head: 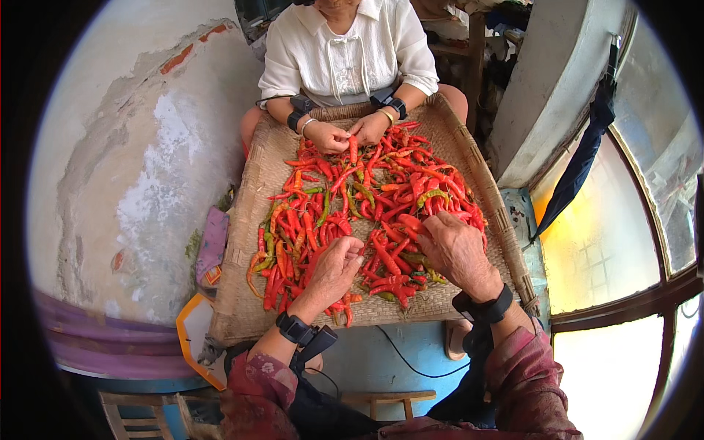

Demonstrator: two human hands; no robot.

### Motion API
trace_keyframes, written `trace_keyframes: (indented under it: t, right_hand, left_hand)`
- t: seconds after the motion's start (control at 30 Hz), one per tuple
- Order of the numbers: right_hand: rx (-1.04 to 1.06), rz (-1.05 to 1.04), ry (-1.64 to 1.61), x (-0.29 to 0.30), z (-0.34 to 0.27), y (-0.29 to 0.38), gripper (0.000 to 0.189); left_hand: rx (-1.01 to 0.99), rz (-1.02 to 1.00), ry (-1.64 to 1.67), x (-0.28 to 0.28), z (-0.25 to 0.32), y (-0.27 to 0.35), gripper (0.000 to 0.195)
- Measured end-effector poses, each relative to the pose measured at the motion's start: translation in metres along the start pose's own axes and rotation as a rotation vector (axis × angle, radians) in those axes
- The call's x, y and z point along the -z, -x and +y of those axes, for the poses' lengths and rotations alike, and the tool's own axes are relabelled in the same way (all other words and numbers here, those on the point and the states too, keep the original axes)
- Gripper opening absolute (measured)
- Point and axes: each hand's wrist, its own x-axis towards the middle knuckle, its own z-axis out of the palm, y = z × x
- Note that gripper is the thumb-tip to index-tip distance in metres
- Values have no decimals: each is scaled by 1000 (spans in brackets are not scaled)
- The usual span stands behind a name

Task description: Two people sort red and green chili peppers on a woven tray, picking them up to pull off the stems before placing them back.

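A shallow woven bamboo tray (467,137) lies before me, bearing a spread of mostly red chili peppers (388,258) with some orange and green ones among them. Over the near left part of the spread is my left hand (333,269), its fingers curled in toward the thumb; nothing plainly shows between them. My right hand (456,253) reaches down into the peppers on the right. A red chili pepper (411,223) lies against its fingers, and the fingertips are partly hidden, so a grip cannot be made out.
Across the tray sits another person in a white top (346,60), whose hands (330,137) hold a red pepper. A dark folded umbrella (586,143) hangs by the window at right. Below are a small wooden stool (388,397) and a black cable (410,360). An orange-rimmed object (190,352) stands left.
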Motion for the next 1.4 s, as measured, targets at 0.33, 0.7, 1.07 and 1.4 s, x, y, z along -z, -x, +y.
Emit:
trace_keyframes:
  t: [0.33, 0.7, 1.07, 1.4]
  right_hand:
    - [-19, -40, -187, -27, -13, 12, 24]
    - [-134, -275, -82, -88, -23, 17, 44]
    - [-325, 61, -408, -4, 6, -6, 23]
    - [29, -9, -163, -11, -10, 2, 29]
  left_hand:
    - [42, -252, -556, -27, -10, 1, 65]
    - [132, -280, -320, -24, -1, 6, 57]
    - [-67, -187, -420, -41, -14, 11, 39]
    - [-115, -122, -187, -57, -7, 15, 26]
